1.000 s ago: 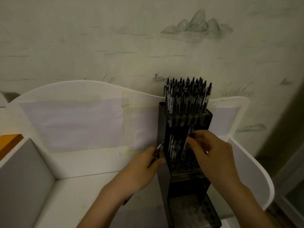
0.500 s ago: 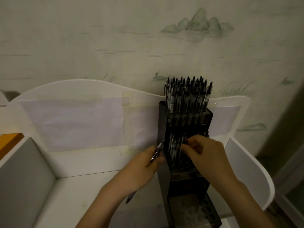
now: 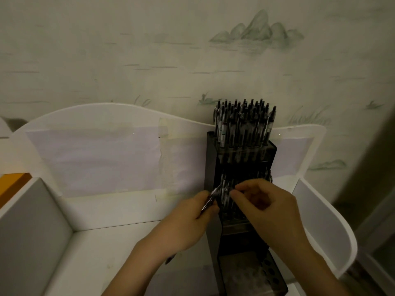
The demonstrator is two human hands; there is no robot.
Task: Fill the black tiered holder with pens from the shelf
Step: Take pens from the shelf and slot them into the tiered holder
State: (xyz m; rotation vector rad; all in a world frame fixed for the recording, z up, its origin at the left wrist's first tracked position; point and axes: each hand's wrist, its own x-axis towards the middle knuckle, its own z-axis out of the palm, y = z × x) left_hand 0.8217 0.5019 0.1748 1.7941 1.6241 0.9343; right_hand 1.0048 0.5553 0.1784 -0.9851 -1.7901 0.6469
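Holder (image 3: 210,167), middle tier: right hand (image 3: 265,208) pinches pen tops; left hand (image 3: 188,223) grips spare pen (image 3: 210,200). Seat each upright, one per hole.

White shelf (image 3: 111,248), black tiered holder (image 3: 211,167) standing at its right

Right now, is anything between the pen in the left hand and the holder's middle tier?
Yes: the right hand sits at the middle tier of the black holder, beside the pen the left hand grips.
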